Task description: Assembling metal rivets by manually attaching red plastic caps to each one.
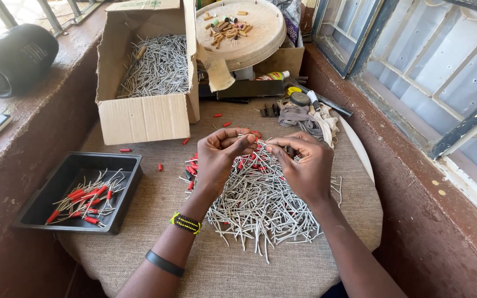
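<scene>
Indoors, a cloth-covered round table point(155, 259) sits between brown walls point(415, 182).

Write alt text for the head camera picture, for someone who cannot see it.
Two hands, left and right, meet fingertip to fingertip over a heap of grey pins and small red caps on a cloth-covered table. A black tray of capped pins sits left; a cardboard box of pins stands behind.

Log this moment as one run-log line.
left hand: pinching grey pin | right hand: same pin | under: pin pile | left: black tray
</scene>
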